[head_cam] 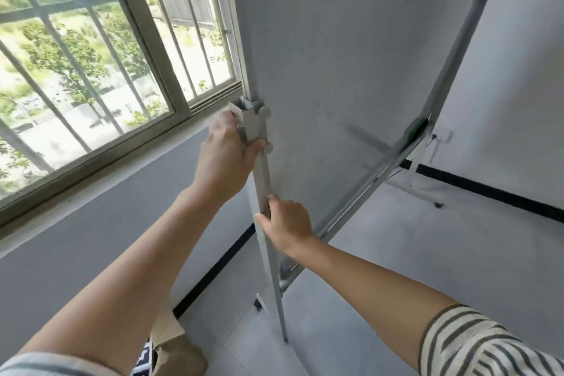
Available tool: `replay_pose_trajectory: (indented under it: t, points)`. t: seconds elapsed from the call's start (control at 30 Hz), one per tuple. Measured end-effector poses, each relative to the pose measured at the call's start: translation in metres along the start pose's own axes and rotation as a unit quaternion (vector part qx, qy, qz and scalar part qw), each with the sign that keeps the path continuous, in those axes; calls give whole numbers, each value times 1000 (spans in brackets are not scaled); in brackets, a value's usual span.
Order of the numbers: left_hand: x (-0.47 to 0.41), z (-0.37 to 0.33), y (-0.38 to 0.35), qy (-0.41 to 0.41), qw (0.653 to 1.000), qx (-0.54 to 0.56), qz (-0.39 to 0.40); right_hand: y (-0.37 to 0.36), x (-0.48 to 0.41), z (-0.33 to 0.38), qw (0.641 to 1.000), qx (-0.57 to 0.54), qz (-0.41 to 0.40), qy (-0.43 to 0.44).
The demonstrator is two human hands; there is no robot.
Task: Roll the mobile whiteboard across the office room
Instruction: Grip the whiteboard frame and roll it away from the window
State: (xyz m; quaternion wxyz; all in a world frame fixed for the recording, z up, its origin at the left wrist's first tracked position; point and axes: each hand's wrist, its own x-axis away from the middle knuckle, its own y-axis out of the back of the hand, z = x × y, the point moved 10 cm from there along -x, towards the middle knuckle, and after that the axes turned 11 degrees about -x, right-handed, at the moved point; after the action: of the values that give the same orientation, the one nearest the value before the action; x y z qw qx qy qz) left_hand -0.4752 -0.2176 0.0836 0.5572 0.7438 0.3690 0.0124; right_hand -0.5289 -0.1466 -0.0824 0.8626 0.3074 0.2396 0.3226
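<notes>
The mobile whiteboard [341,55] fills the upper middle of the head view, its pale grey surface facing right. Its near upright post [268,253] runs down to the floor. My left hand [227,156] is closed around the post at the bracket with round knobs [259,128], just below the board's corner. My right hand [285,223] grips the same post lower down, thumb on the near side. The pen tray rail [381,174] slopes along the board's lower edge, and a green-and-black eraser [415,128] lies on it. A far caster [438,204] rests on the floor.
A large barred window [91,70] and grey wall [91,238] stand close on the left. Black skirting [488,189] lines the walls. A brown cardboard piece [171,342] lies by my left arm at the floor. Grey tiled floor [427,253] spreads to the right. A wall socket [442,136] sits behind the board.
</notes>
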Motion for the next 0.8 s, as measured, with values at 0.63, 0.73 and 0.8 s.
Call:
replay_pose_trajectory:
  t: [0.63,0.73,0.8]
  points:
    - [98,51,-159,114,960,103,236,55,100,-164,969,-76,-12,-233]
    - [137,25,-218,92,931,91,343,81,142,-214,957,-95,4,-273]
    - [150,-7,-247,80,919,101,372,106,167,-247,950,-104,8,-295]
